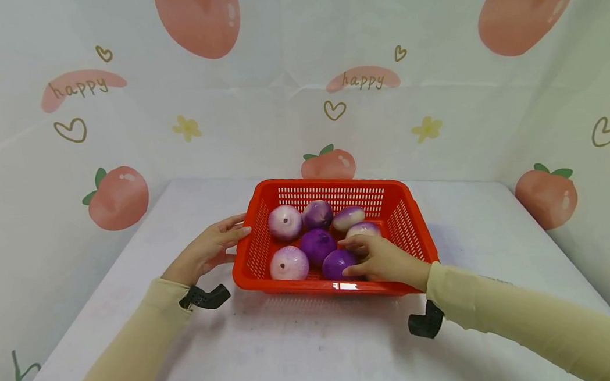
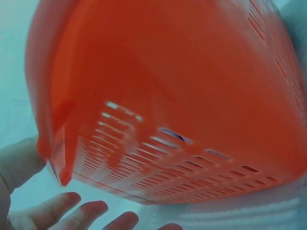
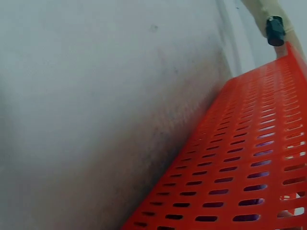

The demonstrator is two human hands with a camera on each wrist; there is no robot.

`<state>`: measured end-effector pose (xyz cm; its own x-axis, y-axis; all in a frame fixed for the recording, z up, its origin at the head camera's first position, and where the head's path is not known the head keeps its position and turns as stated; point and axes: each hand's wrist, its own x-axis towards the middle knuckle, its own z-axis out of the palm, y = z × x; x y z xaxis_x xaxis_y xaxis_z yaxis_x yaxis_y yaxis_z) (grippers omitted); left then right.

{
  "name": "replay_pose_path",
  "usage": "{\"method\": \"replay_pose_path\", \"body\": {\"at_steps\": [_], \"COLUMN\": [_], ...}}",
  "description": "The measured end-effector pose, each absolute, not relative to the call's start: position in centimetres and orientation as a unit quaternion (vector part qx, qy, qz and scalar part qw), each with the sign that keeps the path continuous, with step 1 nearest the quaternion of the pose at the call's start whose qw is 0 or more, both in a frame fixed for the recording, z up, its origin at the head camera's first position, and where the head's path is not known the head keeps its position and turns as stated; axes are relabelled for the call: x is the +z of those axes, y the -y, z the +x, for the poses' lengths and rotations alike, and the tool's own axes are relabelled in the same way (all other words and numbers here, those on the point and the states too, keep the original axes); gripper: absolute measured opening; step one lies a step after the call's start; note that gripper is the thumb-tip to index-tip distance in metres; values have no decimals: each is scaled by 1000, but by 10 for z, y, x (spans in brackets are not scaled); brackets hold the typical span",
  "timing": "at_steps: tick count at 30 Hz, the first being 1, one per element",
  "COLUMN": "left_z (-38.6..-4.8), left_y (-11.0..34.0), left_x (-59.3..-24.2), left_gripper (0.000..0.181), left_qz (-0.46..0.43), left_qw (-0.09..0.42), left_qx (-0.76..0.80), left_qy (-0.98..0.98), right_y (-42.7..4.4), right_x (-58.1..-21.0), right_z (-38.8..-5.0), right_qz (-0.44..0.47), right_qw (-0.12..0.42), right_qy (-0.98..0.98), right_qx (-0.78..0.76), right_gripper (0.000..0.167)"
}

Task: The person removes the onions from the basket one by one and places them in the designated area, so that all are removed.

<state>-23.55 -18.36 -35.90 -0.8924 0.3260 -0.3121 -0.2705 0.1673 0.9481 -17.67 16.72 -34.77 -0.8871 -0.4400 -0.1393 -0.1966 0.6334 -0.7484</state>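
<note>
A red plastic basket (image 1: 337, 289) on the table holds several round purple and white onions. My left hand (image 1: 211, 247) is at its left end, the thumb (image 2: 21, 160) touching the rim in the left wrist view. The other fingers (image 2: 86, 213) of that hand extend below the rim, apart from the basket wall. Inside the basket my right hand (image 1: 385, 261) holds a deep purple onion (image 1: 337, 263) near the front wall, thumb and fingers around its right side. The hand covers part of it. In the right wrist view only the basket's slotted outer wall (image 3: 230, 167) shows; the hand is out of sight.
Another purple onion (image 1: 318, 247) lies mid-basket. Pale onions (image 1: 289, 264) sit along the left, and purple-and-white ones (image 1: 350, 217) lie toward the back right. The basket stands on a white-covered table (image 1: 294, 354), with a printed curtain (image 1: 258, 117) behind.
</note>
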Motion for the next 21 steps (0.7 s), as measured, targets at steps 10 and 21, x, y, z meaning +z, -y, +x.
{"method": "replay_pose_path", "body": {"at_steps": [10, 21], "left_z": [-237, -238], "left_y": [185, 186], "left_x": [-361, -364], "left_gripper": [68, 67], "left_qz": [6, -30], "left_qw": [253, 267], "left_qx": [664, 700], "left_qy": [-703, -662], "right_y": [-162, -156], "right_x": [-350, -346], "right_z": [-180, -181], "right_qz": [-192, -166], "right_qw": [155, 172], "right_qy": [-905, -916], "right_qx": [-347, -322], "right_gripper": [61, 65]}}
